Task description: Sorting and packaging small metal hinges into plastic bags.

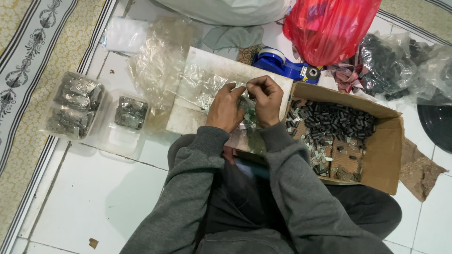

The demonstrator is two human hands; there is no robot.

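Observation:
My left hand (225,110) and my right hand (266,100) are close together above a white board (207,70). Both pinch a clear plastic bag (247,115) with small metal parts inside it. Their fingertips meet at the bag's top edge. The bag hangs between my wrists, partly hidden by them. Grey sleeves cover both forearms.
A cardboard box (386,155) with several black cylinders and small metal clips lies right of my hands. Two clear plastic tubs (75,106) (128,120) of metal pieces stand on the left. A blue tape dispenser (282,63), a red bag (329,26) and dark bags lie beyond.

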